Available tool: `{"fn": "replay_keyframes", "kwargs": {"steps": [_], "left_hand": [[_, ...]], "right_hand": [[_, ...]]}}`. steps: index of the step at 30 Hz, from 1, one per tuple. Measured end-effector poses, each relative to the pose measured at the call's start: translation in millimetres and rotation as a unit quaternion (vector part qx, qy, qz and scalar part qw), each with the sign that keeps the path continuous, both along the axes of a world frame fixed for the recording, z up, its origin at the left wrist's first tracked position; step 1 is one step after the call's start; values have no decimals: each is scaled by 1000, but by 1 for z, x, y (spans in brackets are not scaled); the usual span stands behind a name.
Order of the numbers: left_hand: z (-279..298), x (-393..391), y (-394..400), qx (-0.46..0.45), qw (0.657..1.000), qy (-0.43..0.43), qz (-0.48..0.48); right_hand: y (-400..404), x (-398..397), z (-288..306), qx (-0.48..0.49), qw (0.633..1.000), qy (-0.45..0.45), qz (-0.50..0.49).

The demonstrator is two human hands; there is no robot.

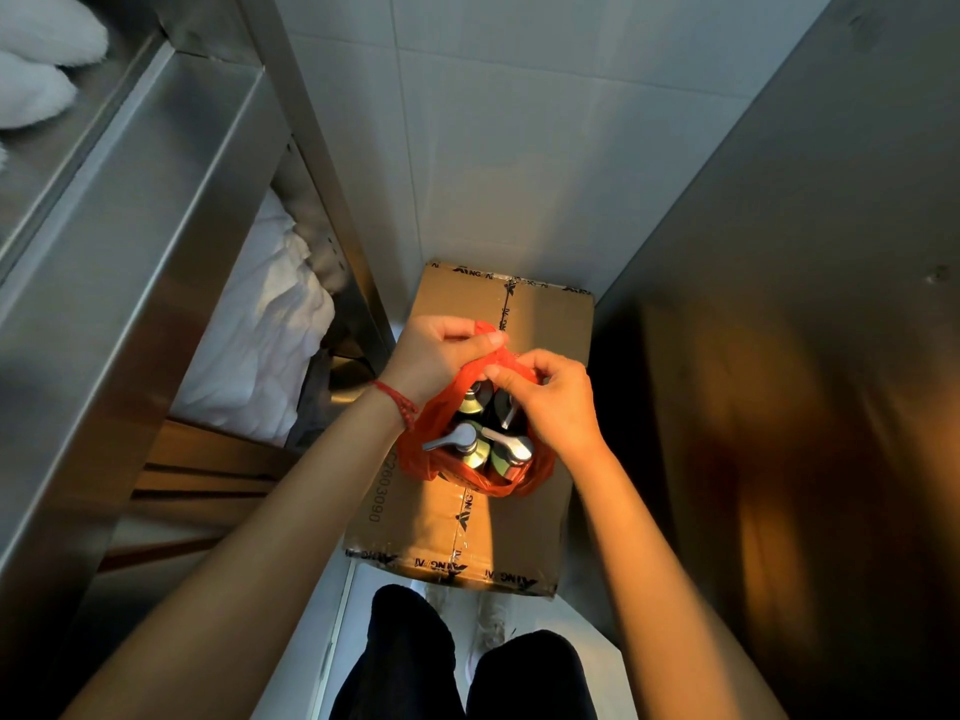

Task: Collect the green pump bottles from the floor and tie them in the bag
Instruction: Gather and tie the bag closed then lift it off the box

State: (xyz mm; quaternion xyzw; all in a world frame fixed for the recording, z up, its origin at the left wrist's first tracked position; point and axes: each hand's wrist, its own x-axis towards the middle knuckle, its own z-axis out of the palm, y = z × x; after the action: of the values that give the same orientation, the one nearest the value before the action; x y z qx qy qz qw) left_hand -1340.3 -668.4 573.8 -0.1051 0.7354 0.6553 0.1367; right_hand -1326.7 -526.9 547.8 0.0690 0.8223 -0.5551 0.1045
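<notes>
An orange plastic bag [434,426] stands on a sealed cardboard box [540,324] in the middle of the view. Inside it stand several green pump bottles [475,452] with silver pump heads, seen from above. My left hand [434,358] pinches one bag handle at the far left of the bag's mouth. My right hand [553,402] grips the other handle just right of it. The two handles cross between my hands above the bottles. The bottles' lower parts are hidden by the bag.
A stainless steel shelf unit [130,241] rises on the left, with white linen [260,335] on a lower shelf. A steel panel [779,356] closes the right side. A white tiled wall [519,148] stands behind the box. My legs in dark trousers [415,662] are below.
</notes>
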Motion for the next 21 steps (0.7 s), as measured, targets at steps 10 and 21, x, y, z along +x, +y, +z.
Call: {"fn": "replay_keyframes", "kwargs": {"steps": [10, 21], "left_hand": [[-12, 15, 19, -13, 992, 36, 118], [-25, 20, 35, -6, 979, 26, 204]], "right_hand": [[-5, -1, -3, -152, 971, -120, -139], [-13, 3, 1, -332, 896, -119, -270]]}}
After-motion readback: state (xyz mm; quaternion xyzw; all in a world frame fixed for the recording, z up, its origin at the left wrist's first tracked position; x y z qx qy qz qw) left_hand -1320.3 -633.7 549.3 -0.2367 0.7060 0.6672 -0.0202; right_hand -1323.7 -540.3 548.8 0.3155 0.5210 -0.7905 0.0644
